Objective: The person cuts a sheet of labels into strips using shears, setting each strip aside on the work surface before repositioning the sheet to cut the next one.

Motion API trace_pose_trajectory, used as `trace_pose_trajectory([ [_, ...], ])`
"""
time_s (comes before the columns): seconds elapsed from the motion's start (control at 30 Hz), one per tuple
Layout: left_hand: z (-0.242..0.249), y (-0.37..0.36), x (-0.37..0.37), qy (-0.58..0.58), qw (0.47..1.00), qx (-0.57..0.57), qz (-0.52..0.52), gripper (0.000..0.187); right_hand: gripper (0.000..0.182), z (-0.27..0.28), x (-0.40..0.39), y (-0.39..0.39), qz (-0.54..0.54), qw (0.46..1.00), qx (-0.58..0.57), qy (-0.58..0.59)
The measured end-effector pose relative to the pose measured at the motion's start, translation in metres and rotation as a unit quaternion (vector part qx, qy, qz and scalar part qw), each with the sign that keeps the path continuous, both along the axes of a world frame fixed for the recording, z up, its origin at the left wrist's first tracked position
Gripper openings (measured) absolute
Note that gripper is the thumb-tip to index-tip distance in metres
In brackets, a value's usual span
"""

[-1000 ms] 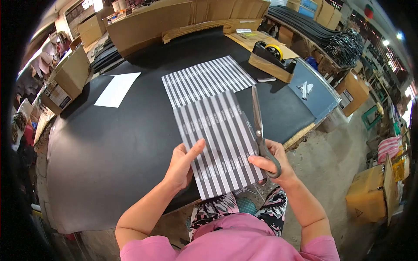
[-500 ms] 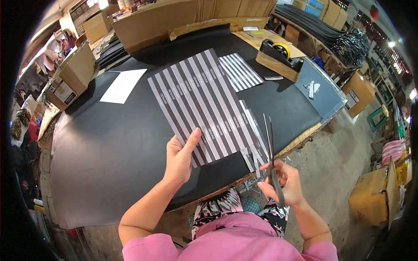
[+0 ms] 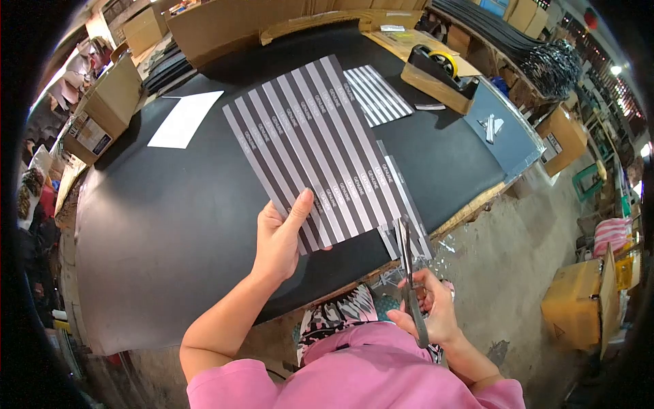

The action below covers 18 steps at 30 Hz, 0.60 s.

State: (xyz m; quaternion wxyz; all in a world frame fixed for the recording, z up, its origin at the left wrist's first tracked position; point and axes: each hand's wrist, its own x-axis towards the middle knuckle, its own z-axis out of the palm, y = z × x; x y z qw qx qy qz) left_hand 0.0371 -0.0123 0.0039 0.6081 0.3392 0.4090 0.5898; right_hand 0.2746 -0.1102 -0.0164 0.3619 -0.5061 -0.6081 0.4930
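Observation:
My left hand grips the lower left edge of a striped grey and black sheet printed with small white words, thumb on top. My right hand is closed around the handles of scissors. Their blades point up at the sheet's lower right corner and look nearly together. Under and beside that corner lie narrow striped strips at the table's edge. Behind the held sheet, another striped sheet rests on the black table surface.
A tape dispenser with yellow tape stands at the back right, by a blue-grey board bearing small metal pieces. A white sheet lies at the left. Cardboard boxes stand on the floor at right.
The scissors have moved left to the sheet's lower right corner and their blades have come closer together. The striped sheet has shifted slightly up and left in view.

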Motion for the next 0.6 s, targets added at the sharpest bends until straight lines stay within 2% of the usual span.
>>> trace_pose_trajectory([
  [0.13,0.0003,-0.0017,0.0012,0.008,1.0,0.003,-0.012,0.025,0.047,0.0079,-0.0065,-0.0002,-0.033,0.997,-0.071,0.011],
  [0.2,-0.0012,-0.0018,0.0013,0.011,0.999,0.013,-0.03,0.025,0.045,0.0071,-0.0058,-0.0011,-0.032,0.998,-0.062,0.01],
  [0.27,-0.0021,-0.0028,0.0016,0.016,0.999,0.009,-0.034,0.026,0.045,0.0066,-0.0055,-0.0018,-0.039,0.992,-0.101,0.058],
  [0.6,-0.004,-0.0038,0.0025,0.037,0.998,0.007,-0.043,0.027,0.042,0.0053,-0.0008,0.0028,-0.001,0.995,-0.077,0.064],
])
